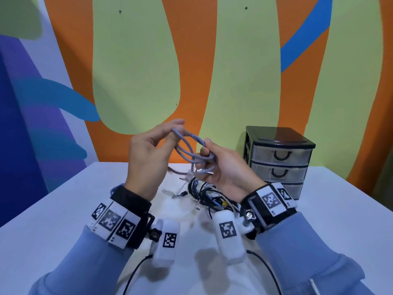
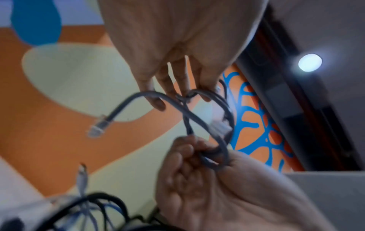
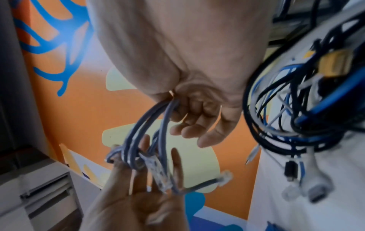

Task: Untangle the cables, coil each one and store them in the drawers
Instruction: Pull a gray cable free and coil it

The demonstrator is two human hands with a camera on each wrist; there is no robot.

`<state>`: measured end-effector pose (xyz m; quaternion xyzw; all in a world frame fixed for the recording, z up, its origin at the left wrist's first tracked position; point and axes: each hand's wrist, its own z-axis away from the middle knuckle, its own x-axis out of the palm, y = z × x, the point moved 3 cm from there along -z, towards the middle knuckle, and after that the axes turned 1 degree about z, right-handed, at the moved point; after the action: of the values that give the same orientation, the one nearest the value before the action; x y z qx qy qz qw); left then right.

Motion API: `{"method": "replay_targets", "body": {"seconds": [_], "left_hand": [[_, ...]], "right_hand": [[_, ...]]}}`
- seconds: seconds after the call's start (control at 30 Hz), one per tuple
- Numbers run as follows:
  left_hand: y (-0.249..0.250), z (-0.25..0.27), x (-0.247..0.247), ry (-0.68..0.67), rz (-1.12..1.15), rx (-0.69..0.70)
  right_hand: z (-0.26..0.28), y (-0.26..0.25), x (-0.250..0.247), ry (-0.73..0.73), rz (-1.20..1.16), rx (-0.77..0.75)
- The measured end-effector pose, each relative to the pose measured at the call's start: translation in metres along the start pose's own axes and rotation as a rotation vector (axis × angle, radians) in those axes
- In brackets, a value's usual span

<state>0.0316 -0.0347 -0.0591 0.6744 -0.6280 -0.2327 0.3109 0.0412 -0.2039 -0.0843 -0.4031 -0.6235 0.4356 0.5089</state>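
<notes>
A grey network cable [image 1: 191,135] is held in loops above the table between both hands. My left hand [image 1: 175,128] pinches one end of the loops at its fingertips [image 2: 158,100]. My right hand [image 1: 205,154] grips the gathered strands at the other side, fingers curled round them [image 3: 189,109]. One clear plug [image 2: 96,127] hangs free off a short tail; a second plug [image 3: 158,171] lies against the loops. Below the hands a tangle of black, blue and white cables [image 1: 209,193] lies on the white table [image 1: 63,209]. At the right stands a black drawer unit [image 1: 278,158].
The unit has three translucent drawers with black handles, all pushed in, close to my right wrist. The painted wall runs right behind the table. Thin black leads [image 1: 136,271] from the wrist cameras trail over the front of the table.
</notes>
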Motion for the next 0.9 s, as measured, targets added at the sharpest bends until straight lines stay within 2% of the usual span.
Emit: {"method": "replay_targets", "body": {"seconds": [0.17, 0.23, 0.3, 0.37, 0.47, 0.53, 0.63, 0.67, 0.73, 0.83, 0.9], "left_hand": [[-0.013, 0.0, 0.0, 0.16, 0.371, -0.366], [-0.015, -0.001, -0.004, 0.207, 0.463, -0.464], [-0.014, -0.002, -0.007, 0.237, 0.458, -0.497], [-0.011, -0.002, -0.011, 0.239, 0.309, -0.4], [-0.001, -0.003, -0.016, 0.13, -0.233, 0.041], [0.005, -0.001, -0.012, 0.053, -0.465, 0.254], [0.006, 0.004, -0.002, -0.049, -0.622, 0.431], [0.005, 0.005, 0.0, -0.066, -0.707, 0.473], [0.004, 0.007, -0.001, -0.031, -0.862, 0.484], [0.005, 0.006, -0.008, 0.086, -0.968, 0.408], [0.003, 0.003, -0.015, 0.148, -0.92, 0.302]], "right_hand": [[0.002, 0.0, 0.007, -0.025, -0.171, 0.012], [0.004, -0.002, 0.01, -0.07, -0.266, -0.009], [0.006, 0.0, 0.018, -0.111, -0.345, -0.015], [0.005, 0.004, 0.026, -0.117, -0.389, -0.015], [0.003, 0.006, 0.027, -0.064, -0.349, -0.064], [0.001, 0.006, 0.024, -0.008, -0.205, -0.121], [0.0, 0.014, 0.029, 0.062, 0.169, -0.221], [0.0, 0.017, 0.032, 0.069, 0.271, -0.247], [0.004, 0.021, 0.038, 0.049, 0.328, -0.248], [0.013, 0.014, 0.043, 0.002, 0.275, -0.238], [0.017, 0.009, 0.042, 0.034, 0.306, -0.271]]}}
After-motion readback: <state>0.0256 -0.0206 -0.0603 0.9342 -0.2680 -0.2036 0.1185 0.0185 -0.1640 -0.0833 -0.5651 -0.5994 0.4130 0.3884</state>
